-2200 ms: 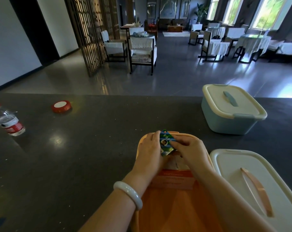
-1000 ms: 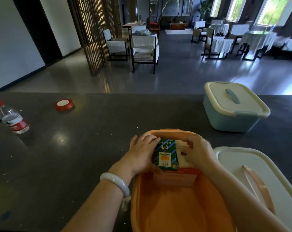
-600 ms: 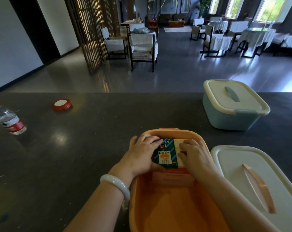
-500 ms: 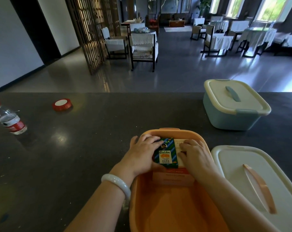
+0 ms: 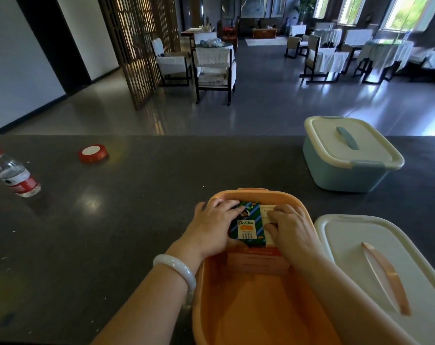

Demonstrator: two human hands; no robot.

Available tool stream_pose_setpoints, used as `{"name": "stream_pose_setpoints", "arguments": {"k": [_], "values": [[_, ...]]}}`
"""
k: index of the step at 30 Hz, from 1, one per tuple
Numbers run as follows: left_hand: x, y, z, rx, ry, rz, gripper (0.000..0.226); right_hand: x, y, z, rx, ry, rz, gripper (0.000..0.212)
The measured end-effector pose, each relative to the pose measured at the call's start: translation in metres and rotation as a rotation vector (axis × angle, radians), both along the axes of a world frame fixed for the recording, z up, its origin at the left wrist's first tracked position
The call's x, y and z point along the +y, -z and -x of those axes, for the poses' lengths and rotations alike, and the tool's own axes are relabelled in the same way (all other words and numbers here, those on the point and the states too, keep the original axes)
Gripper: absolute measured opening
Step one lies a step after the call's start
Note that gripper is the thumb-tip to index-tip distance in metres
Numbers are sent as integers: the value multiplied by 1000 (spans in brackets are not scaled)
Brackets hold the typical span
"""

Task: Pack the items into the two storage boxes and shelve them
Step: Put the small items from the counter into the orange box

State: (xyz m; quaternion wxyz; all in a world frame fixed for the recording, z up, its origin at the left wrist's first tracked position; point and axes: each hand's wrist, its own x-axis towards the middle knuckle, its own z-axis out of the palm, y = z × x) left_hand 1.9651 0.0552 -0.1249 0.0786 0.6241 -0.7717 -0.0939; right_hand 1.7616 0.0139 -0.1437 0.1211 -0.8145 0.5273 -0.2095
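Seating the green packet (image 5: 247, 226) at the orange box's (image 5: 236, 307) far end, left hand (image 5: 212, 229) gripping it, right hand's fingers (image 5: 277, 217) curled alongside a white carton; next, likely release and fit the lid (image 5: 375, 265) lying right of the fingers.

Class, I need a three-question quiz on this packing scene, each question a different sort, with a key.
1. True or false: the blue box has its lid on.
2. Which box holds the green packet? A blue, B orange
3. Fill in: the loose white lid lies to the ____ of the orange box.

Key: 1 true. 2 B; the left hand and right hand hold it there. 3 right.
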Motion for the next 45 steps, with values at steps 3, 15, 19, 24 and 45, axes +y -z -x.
{"name": "stream_pose_setpoints", "arguments": {"k": [3,15,19,24,45], "values": [[1,1,0,4,-8,-6,85,0,0,-1,2,3,-6,32],[-1,1,-4,43,1,-48,87,-2,-6,0,-10,-6,-44,31],[2,-3,-8,134,1,-9,85,-3,-15,-3,-15,-8,-57,29],[16,-18,-31,222,-123,166,61,-16,-38,-39,56,-62,7,27],[158,-44,-306,-192,-750,27,58,58,-62,-395,282,-735,79,42]]}}
